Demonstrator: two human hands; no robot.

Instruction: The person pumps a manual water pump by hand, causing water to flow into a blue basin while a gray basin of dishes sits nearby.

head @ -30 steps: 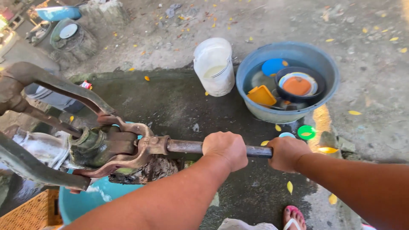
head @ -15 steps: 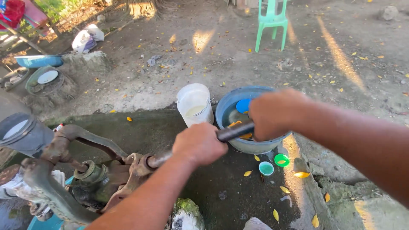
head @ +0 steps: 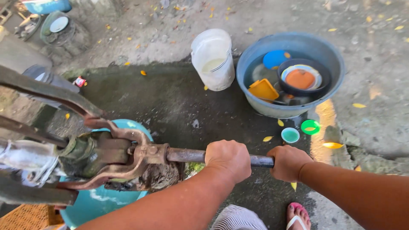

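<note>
**Both hands grip the pump handle, now brought low**

Left hand is closed in a full fist around the pump handle, a dark metal bar that runs level across the lower part of the view. Just beside it, at the bar's free end, the right hand is wrapped round the same bar, knuckles up. To the left of the left hand the bar meets the rusty head of the hand pump, with a turquoise basin under it.

Half a second ago the handle stood raised, slanting up over the blue tub; now it lies low and level, near the person's body, and both fists have come down with it. The tub, then partly hidden behind the right hand, shows in full.

Beyond the hands, across the wet concrete slab, sits the round blue tub holding water and dishes: an orange square container, a blue lid and a dark bowl with an orange dish in it. Left of the tub stands a translucent white bucket. Between the tub and the right hand lie a small teal cup and a green lid. Far to the left of the hands, at the slab's edge, lies a small crumpled red and white wrapper. Below the right hand a foot in a pink sandal shows.
</note>
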